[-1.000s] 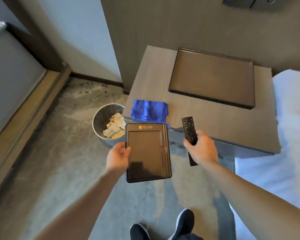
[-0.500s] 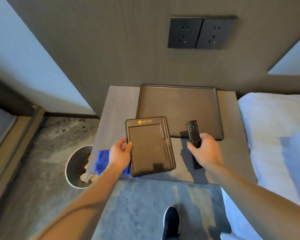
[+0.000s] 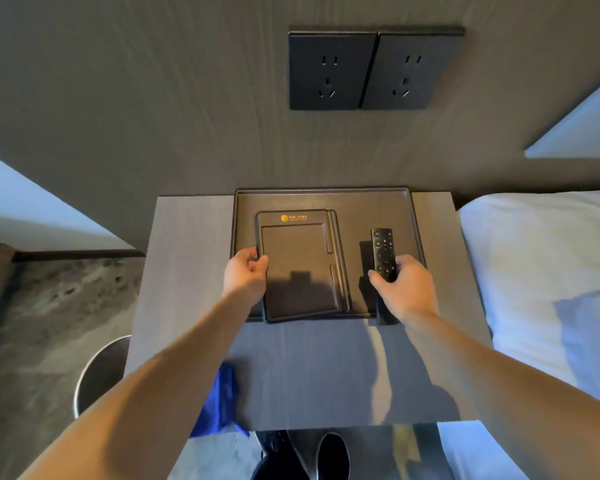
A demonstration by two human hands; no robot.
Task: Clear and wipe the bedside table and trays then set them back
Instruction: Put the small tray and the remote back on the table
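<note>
A large dark tray (image 3: 326,198) lies at the back of the grey bedside table (image 3: 187,271), against the wall. My left hand (image 3: 245,273) grips the left edge of a small dark tray (image 3: 302,268) with an orange logo, held over the left half of the large tray. My right hand (image 3: 404,289) holds a black remote control (image 3: 382,251) over the large tray's right half. Whether either item touches the large tray I cannot tell. A blue cloth (image 3: 219,403) lies at the table's front left edge, partly under my left forearm.
A round waste bin (image 3: 94,368) stands on the floor left of the table. A white bed (image 3: 541,271) borders the table on the right. Two black wall sockets (image 3: 374,69) sit above the table. My shoes (image 3: 333,455) show below the table's front edge.
Both hands have moved forward from in front of the table to over the large tray, carrying the small tray and the remote. The view has come closer over the table.
</note>
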